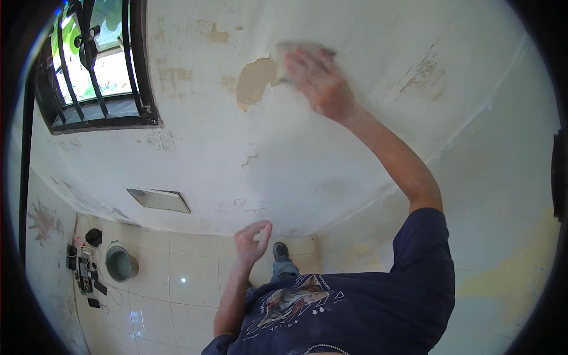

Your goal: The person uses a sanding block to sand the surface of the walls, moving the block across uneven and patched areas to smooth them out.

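Note:
Raised high against the white wall (pixel 284 148), my right hand (pixel 322 83) is smeared by motion. Its fingers press on a thin flat tool (pixel 305 45) with a dark edge; the blur hides its exact kind. Just left of that hand is a bare beige patch (pixel 255 80) with ragged, peeled edges. My left hand (pixel 251 242) hangs low in front of me, fingers loosely bent and the thumb apart from them, with nothing visible between. Pale dust seems to coat both hands.
A barred window (pixel 97 65) is at the upper left, with a recessed wall opening (pixel 158 200) below. On the tiled floor (pixel 192 278) stand a grey bucket (pixel 121 263) and a cluster of cables and power strips (pixel 86 269). Scuffed, flaking marks (pixel 423 77) lie near the wall corner.

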A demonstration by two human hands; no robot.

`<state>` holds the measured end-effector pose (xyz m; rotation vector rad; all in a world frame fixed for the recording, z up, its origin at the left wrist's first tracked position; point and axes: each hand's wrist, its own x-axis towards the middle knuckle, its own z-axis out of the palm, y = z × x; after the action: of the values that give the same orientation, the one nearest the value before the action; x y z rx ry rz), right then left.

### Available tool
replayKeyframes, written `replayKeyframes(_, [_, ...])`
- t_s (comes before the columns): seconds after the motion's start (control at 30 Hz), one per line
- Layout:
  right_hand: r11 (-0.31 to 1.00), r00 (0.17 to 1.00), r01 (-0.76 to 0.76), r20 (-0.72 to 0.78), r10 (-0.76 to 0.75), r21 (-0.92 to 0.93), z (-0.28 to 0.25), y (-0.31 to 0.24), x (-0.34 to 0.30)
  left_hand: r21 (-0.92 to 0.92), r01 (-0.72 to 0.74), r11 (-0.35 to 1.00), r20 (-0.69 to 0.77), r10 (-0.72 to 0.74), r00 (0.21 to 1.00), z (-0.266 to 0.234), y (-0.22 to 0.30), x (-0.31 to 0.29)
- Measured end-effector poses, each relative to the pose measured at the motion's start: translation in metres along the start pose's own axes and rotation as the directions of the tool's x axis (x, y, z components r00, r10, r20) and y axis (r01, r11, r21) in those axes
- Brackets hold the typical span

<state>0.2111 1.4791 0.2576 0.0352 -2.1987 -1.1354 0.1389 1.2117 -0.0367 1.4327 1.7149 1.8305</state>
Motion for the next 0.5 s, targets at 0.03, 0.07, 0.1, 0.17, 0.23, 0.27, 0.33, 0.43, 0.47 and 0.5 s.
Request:
replayKeyframes(0.03, [0.994,0.994,0.103,0.041,-0.104,0.028,0.003,-0.004,-0.003,0.005,-0.034,0.999,-0.036,0.034,0.999,-0.004,0.005,0.012])
replayKeyframes(0.07, [0.994,0.994,0.105,0.034,-0.105,0.025,0.003,-0.004,-0.003,0.008,-0.040,0.999,-0.041,0.041,0.998,-0.010,0.010,0.026])
replayKeyframes(0.1, [0.992,0.994,0.101,0.025,-0.103,0.072,0.002,-0.003,-0.002,0.011,-0.073,0.997,-0.096,0.073,0.993,-0.017,0.016,0.041])
replayKeyframes(0.17, [0.988,0.994,0.106,0.004,-0.107,0.111,-0.002,0.005,0.004,0.019,-0.115,0.993,-0.159,0.117,0.980,-0.029,0.027,0.071])
replayKeyframes(0.23, [0.996,0.993,-0.065,-0.099,0.072,0.068,-0.010,0.016,0.015,0.060,-0.185,0.981,-0.235,0.194,0.952,-0.041,0.038,0.094])
replayKeyframes(0.27, [0.996,0.992,-0.062,-0.106,0.069,0.066,-0.010,0.014,0.018,0.063,-0.190,0.980,-0.239,0.200,0.950,-0.042,0.043,0.102])
replayKeyframes(0.33, [0.990,0.998,-0.022,-0.054,0.030,0.142,-0.008,0.003,0.020,0.049,-0.261,0.964,-0.266,0.264,0.927,-0.044,0.051,0.113])
replayKeyframes(0.43, [0.986,0.999,0.021,-0.050,-0.013,0.166,0.000,-0.003,0.018,0.020,-0.246,0.969,-0.265,0.243,0.933,-0.042,0.061,0.108])
replayKeyframes(0.47, [0.986,0.998,0.025,-0.054,-0.016,0.167,-0.001,0.000,0.019,0.022,-0.247,0.969,-0.270,0.244,0.931,-0.042,0.057,0.105])
replayKeyframes(0.5, [0.985,0.997,0.017,-0.076,-0.004,0.170,-0.004,0.005,0.019,0.021,-0.250,0.968,-0.260,0.247,0.934,-0.040,0.051,0.102])
